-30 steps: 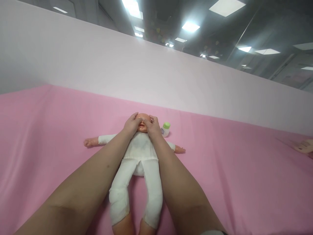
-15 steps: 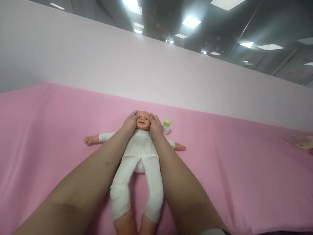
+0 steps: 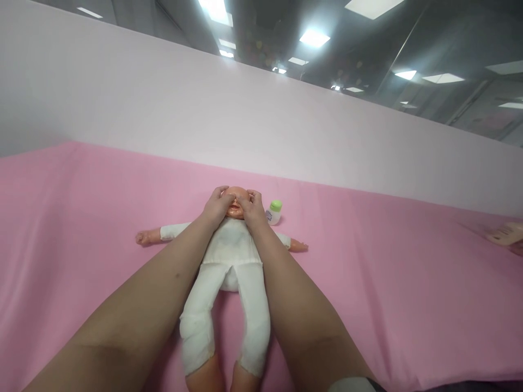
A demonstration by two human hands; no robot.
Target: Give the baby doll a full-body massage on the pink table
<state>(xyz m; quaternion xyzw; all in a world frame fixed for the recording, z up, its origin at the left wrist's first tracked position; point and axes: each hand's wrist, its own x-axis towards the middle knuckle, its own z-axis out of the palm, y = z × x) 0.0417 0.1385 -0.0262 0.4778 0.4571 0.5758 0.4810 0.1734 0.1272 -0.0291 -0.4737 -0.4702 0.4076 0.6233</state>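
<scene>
A baby doll [image 3: 232, 246] with a soft white cloth body lies on its back, its arms spread and its legs towards me. My left hand [image 3: 217, 207] curves around one side of the doll's head, and my right hand [image 3: 254, 209] holds the other side. Both thumbs rest on the doll's face near the eyes and nose, while the fingers wrap along the sides of the head. The mouth and the top of the head show between my hands. Just right of my right hand stands a small clear bottle [image 3: 273, 216] with a green cap.
A pink sheet [image 3: 339, 261] with some creases covers the surface under the doll. Behind it rises a white panel [image 3: 175, 103], with dark glass reflecting ceiling lights above. A beige object [image 3: 506, 234], partly cut off, lies at the far right edge.
My thumbs have moved inward from the sides of the doll's head onto its face, now covering the eyes. The doll remains lying in place.
</scene>
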